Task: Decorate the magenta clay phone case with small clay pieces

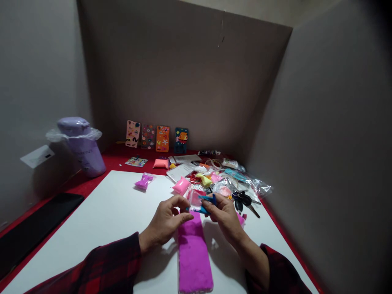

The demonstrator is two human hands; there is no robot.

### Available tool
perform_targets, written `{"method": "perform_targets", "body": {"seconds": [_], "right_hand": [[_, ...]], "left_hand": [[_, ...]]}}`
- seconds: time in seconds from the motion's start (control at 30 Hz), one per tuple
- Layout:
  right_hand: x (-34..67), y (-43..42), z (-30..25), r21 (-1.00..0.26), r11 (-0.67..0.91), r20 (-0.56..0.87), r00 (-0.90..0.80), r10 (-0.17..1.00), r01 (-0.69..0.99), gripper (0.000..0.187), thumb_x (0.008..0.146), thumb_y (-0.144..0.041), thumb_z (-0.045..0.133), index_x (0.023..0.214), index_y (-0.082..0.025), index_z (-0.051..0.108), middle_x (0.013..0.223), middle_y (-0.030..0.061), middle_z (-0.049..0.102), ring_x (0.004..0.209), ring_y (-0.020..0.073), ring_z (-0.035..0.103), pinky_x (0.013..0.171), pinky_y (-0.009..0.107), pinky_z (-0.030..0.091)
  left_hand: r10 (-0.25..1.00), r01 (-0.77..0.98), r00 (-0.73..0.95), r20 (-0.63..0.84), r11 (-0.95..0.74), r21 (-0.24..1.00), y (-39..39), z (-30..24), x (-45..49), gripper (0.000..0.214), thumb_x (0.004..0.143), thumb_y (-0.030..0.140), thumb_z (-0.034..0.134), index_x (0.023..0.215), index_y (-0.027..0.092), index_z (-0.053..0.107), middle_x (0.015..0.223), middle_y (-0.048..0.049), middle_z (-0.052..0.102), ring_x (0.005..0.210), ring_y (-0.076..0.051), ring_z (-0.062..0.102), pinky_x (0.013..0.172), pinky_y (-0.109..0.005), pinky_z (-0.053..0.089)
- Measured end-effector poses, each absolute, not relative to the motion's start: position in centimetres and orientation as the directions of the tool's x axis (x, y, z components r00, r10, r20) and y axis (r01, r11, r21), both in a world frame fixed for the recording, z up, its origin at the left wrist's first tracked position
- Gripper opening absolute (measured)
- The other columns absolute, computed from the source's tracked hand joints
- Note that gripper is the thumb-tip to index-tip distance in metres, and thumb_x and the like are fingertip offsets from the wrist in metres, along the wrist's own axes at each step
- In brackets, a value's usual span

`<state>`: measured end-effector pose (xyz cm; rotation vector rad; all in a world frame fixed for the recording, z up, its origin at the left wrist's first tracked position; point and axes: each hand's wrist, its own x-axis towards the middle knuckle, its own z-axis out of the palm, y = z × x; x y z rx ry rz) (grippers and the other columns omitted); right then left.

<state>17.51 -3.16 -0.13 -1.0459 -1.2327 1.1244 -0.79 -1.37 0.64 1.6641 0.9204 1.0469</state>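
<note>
My left hand (167, 220) pinches the edge of a small clear packet with pink contents (194, 198), held just above the far end of a long magenta clay-covered slab (194, 255) lying on the white board (110, 212). My right hand (225, 214) is closed on a blue tool (206, 200) whose tip meets the packet. Both sleeves are dark red plaid.
Small clay packets (143, 181), a yellow bow (203, 179), black scissors (245, 201) and plastic bags lie at the board's far right. Several decorated phone cases (162, 139) lean on the back wall. A purple wrapped container (82, 145) stands left, a black pad (33, 228) below it.
</note>
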Motion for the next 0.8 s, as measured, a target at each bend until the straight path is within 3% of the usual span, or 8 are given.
{"method": "perform_targets", "body": {"seconds": [0.17,0.47,0.8], "right_hand": [[17.7,-3.0,-0.3,-0.986,0.153,0.153,0.006,0.988,-0.064,0.027,0.077,-0.039,0.069,0.068,-0.016,0.057,0.057,-0.0038,0.047,0.046,0.0067,0.035,0.04,0.019,0.025],[17.6,-3.0,-0.2,-0.984,0.171,0.171,0.005,0.985,-0.055,0.029,0.077,-0.039,0.07,0.066,-0.016,0.057,0.055,-0.0048,0.045,0.046,0.006,0.034,0.041,0.019,0.026],[18.3,-2.5,-0.8,-0.988,0.141,0.135,0.079,0.988,-0.068,0.032,0.075,-0.041,0.071,0.067,-0.016,0.054,0.053,-0.0036,0.05,0.044,0.0066,0.037,0.039,0.018,0.023]], "left_hand": [[0.893,0.03,0.406,0.194,-0.225,0.974,-1.3,0.8,-0.9,0.02,0.073,0.023,0.067,0.091,0.014,0.068,0.08,-0.0044,0.067,0.07,-0.016,0.059,0.062,-0.026,0.048],[0.931,0.045,0.337,0.137,-0.162,0.986,-1.3,1.4,-0.8,0.009,0.068,0.021,0.069,0.067,0.013,0.066,0.064,-0.0005,0.062,0.061,-0.012,0.055,0.059,-0.023,0.045],[0.939,-0.026,0.338,0.07,-0.064,0.998,-0.4,0.4,-1.2,0.031,0.08,0.042,0.061,0.068,0.013,0.059,0.059,-0.0003,0.061,0.048,-0.009,0.049,0.045,-0.019,0.04]]}}
